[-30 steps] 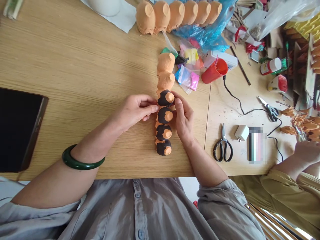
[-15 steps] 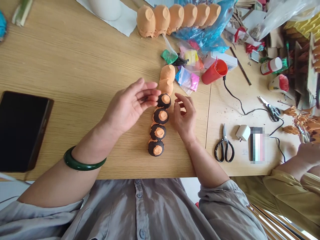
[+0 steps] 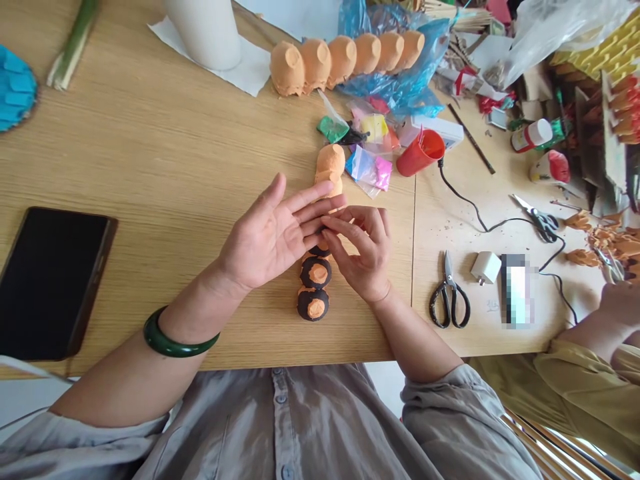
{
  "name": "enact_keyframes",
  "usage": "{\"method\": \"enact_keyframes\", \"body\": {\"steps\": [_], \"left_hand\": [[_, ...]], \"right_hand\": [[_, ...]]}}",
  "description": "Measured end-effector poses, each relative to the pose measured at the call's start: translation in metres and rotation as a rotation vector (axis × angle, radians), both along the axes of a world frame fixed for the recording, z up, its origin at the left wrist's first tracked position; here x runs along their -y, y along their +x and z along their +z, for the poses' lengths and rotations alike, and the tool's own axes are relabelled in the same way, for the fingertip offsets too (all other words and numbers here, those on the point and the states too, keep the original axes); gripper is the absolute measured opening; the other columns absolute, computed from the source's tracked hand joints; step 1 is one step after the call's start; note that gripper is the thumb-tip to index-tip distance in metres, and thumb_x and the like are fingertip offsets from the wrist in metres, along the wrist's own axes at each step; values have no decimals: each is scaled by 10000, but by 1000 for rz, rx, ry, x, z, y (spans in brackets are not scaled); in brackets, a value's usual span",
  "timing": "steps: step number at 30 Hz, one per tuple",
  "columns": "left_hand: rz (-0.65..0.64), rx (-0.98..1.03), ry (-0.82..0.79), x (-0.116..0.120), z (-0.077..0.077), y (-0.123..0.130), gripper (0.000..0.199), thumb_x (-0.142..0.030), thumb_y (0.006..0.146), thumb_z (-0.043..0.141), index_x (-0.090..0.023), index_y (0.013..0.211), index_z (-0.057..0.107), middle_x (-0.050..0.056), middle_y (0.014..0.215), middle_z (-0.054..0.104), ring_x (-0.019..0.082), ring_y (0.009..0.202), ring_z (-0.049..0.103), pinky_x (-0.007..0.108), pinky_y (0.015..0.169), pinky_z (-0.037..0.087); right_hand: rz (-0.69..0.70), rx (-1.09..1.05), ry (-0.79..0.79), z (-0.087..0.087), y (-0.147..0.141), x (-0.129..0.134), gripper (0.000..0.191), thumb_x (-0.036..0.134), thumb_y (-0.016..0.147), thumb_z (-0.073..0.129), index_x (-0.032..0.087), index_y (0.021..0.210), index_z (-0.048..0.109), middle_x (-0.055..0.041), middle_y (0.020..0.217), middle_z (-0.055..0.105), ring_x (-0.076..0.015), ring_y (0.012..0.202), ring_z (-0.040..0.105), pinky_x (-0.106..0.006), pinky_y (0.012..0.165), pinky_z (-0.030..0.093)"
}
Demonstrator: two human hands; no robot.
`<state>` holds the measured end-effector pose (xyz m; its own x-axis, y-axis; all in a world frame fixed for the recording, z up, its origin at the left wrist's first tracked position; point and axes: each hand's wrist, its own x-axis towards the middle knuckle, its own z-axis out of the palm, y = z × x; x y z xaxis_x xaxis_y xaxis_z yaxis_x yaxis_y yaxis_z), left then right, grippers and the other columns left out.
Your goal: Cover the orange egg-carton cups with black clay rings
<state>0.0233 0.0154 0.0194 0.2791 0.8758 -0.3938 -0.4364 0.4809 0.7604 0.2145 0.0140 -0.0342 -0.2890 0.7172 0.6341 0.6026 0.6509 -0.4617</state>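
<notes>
My left hand (image 3: 270,240) is held palm up with its fingers stretched out over a row of rounded orange pieces. My right hand (image 3: 364,250) meets its fingertips, thumb and forefinger pinched together. A tiny dark bit shows between the fingertips, too small to name surely. Below the hands, the row's near pieces wear a black ring around an orange centre, such as the nearest black-ringed piece (image 3: 313,305) and the one beyond it (image 3: 316,273). Farther away, a plain orange piece (image 3: 331,160) shows; the middle of the row is partly hidden by my fingers.
Another row of orange domes (image 3: 343,61) stands at the back beside a blue plastic bag (image 3: 410,87). Bagged coloured clay (image 3: 370,168), a red cup (image 3: 421,152) and black-handled scissors (image 3: 449,293) lie rightward. A tablet (image 3: 55,280) is at left. A co-worker's hand (image 3: 620,307) is far right.
My right hand has moved left and up to my left hand's fingertips, its fingers now pinched there. My left hand has opened flatter and shifted slightly right. The camera view has shifted a little.
</notes>
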Motion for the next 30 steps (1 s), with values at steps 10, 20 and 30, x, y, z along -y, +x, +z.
{"method": "enact_keyframes", "body": {"steps": [10,20,30], "left_hand": [[69,-169,179,6,-13,1,471,-527,852,954,-169,1138,848,87,1035,853,190,851,789,275,749,641],[23,-288,239,4,-13,1,375,-529,825,929,-180,808,790,13,650,687,128,568,573,263,567,514],[-40,-294,244,6,-15,0,343,-517,849,907,-202,796,781,36,710,739,86,483,458,249,438,314]], "right_hand": [[-65,-34,123,6,-1,1,153,177,1093,693,292,1166,764,-47,991,675,-218,904,670,-412,763,584],[23,-108,52,5,-3,0,162,215,1073,726,286,1214,762,-56,1024,716,-230,944,698,-421,784,623],[30,-87,121,6,-3,-1,121,186,1080,717,281,1148,747,-41,977,740,-220,925,716,-409,794,601]]}}
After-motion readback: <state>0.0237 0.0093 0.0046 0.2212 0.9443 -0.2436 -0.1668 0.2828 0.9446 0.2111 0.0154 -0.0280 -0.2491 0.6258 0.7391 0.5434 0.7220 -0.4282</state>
